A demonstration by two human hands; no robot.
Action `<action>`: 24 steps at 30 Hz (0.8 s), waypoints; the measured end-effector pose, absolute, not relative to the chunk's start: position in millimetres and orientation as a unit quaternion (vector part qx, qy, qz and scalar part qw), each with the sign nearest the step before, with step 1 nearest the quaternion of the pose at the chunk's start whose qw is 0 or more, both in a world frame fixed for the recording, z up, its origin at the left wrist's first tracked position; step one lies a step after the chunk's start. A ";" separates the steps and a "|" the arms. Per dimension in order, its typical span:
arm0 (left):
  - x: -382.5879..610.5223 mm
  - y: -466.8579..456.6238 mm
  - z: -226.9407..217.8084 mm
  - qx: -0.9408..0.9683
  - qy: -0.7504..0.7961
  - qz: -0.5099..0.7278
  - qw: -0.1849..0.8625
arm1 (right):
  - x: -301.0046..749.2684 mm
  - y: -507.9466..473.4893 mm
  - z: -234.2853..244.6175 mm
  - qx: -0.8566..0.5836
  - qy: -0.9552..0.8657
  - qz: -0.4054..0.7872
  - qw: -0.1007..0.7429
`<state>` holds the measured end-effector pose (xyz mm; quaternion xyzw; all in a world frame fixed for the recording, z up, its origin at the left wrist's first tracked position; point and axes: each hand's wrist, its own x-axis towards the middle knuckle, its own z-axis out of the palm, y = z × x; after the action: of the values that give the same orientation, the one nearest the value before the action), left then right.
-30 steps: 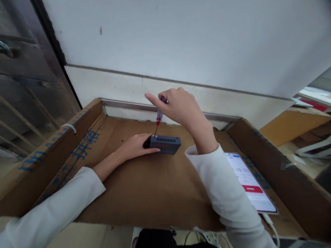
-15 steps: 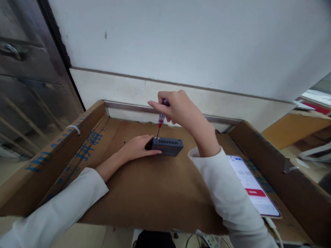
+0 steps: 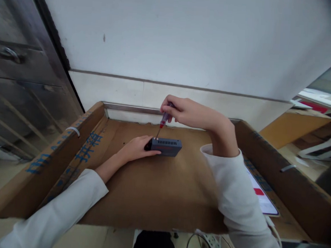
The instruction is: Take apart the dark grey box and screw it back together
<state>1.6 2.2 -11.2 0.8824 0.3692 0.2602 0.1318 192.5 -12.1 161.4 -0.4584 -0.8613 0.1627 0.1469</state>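
Observation:
A small dark grey box with a row of vent slots (image 3: 166, 148) stands on the brown cardboard. My left hand (image 3: 137, 148) grips its left end, thumb along the near face and fingers behind. Above it, my right hand (image 3: 180, 110) is closed round the handle of a screwdriver (image 3: 164, 119) with a clear purplish grip and a red collar. The screwdriver leans, handle to the right, and its tip meets the top of the box near the left end. Whether a screw sits under the tip is too small to tell.
Raised cardboard sides (image 3: 76, 133) with blue print edge the work surface. A lit phone (image 3: 262, 197) lies at the right, partly behind my right sleeve, with a white cable (image 3: 273, 229) beside it. A white wall (image 3: 171, 45) rises behind; a metal door (image 3: 25, 61) is at the left.
My right hand has shifted right and slightly down, tilting the screwdriver from nearly upright to leaning right. My right forearm now covers more of the phone. The left hand and box stay put.

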 end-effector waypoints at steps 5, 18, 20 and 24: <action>1.6 2.1 -11.3 0.880 0.367 0.268 0.135 | 185.4 -23.3 165.9 -0.455 -0.874 0.109 0.135; 2.1 1.8 -9.9 0.882 0.371 0.258 0.137 | 168.4 -20.6 146.9 -0.470 -0.859 0.022 0.203; 2.2 2.0 -10.1 0.882 0.370 0.259 0.136 | 168.9 -19.8 145.8 -0.457 -0.863 0.041 0.213; 2.4 2.5 -10.9 0.880 0.371 0.262 0.139 | 177.3 -19.0 150.1 -0.427 -0.872 0.088 0.221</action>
<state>2.4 2.5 -10.9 0.8801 0.3708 0.2617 0.1395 177.3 -19.0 150.1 -0.4268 -0.8724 0.0882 0.2214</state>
